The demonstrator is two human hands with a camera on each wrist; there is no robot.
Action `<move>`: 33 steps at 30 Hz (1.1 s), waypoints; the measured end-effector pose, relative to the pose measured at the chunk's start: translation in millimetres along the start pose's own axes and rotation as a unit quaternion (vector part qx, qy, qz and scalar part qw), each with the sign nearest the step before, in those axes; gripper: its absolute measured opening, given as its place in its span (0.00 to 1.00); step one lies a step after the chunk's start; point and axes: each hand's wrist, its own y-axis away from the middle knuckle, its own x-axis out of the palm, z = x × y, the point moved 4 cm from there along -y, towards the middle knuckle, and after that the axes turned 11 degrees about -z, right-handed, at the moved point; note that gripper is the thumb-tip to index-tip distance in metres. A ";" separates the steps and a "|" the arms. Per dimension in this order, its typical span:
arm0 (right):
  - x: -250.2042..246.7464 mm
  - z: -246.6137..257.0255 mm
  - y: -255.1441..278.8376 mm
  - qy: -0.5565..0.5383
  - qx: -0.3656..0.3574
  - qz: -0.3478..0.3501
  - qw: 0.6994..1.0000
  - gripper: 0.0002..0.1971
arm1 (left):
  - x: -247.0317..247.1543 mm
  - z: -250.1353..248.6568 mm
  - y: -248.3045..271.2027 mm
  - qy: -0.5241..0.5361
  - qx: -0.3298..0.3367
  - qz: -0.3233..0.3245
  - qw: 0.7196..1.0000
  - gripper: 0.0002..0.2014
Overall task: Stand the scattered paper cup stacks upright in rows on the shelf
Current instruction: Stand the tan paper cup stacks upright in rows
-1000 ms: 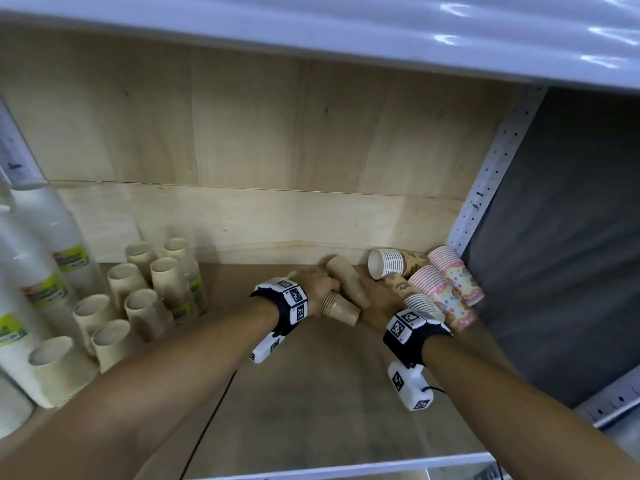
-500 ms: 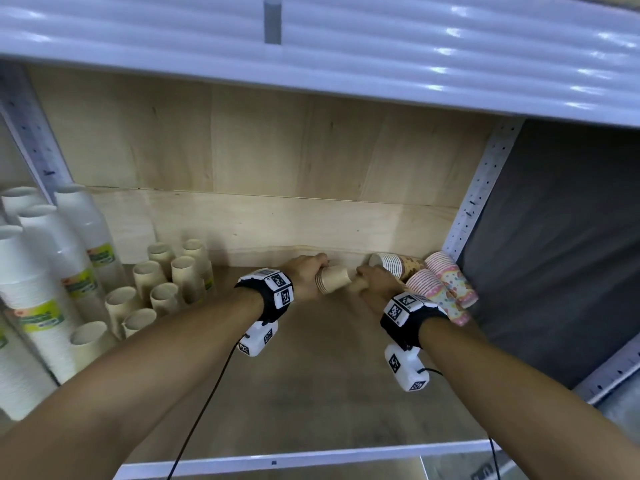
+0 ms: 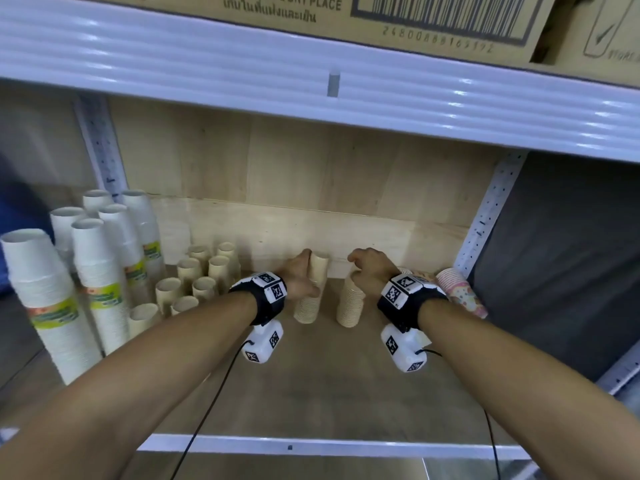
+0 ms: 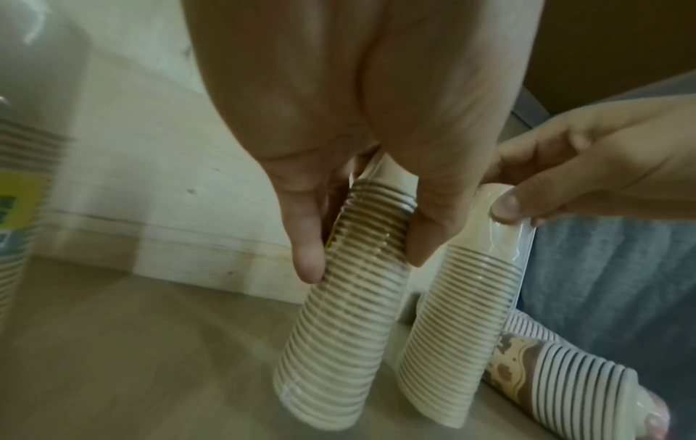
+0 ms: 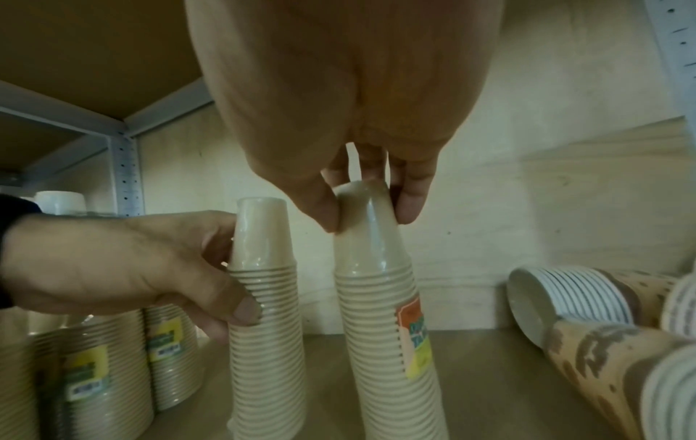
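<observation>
Two beige paper cup stacks stand upright, narrow end up, side by side at the back of the wooden shelf (image 3: 311, 393). My left hand (image 3: 304, 275) grips the left stack (image 3: 310, 303) near its top, thumb and fingers curled round it (image 4: 363, 265). My right hand (image 3: 363, 268) pinches the top cup of the right stack (image 3: 349, 303) with thumb and fingertips (image 5: 369, 214). In the right wrist view the left stack (image 5: 267, 327) and the right stack (image 5: 388, 327) stand a small gap apart.
Several patterned cup stacks (image 3: 457, 292) lie on their sides at the far right by the metal post (image 3: 485, 220). Small beige stacks (image 3: 201, 278) stand in rows to the left, with tall white stacks (image 3: 104, 271) beyond. An upper shelf (image 3: 311, 98) hangs overhead.
Both beige stacks went from lying tilted in my hands to standing upright. My hands now hold their tops, and the head view has pulled back and up.
</observation>
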 end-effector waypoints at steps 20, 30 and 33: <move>2.6 34.0 24.2 -0.022 -0.027 0.086 0.996 0.22 | -16.2 -4.7 34.2 0.062 -0.024 -0.023 0.998 0.23; -4.5 36.1 29.7 0.012 -0.032 0.083 0.996 0.20 | -18.3 -13.4 39.8 0.068 -0.021 -0.004 0.997 0.15; -7.4 36.0 31.7 0.013 -0.029 0.078 0.996 0.20 | -18.3 -15.7 39.6 0.075 -0.016 0.002 0.997 0.16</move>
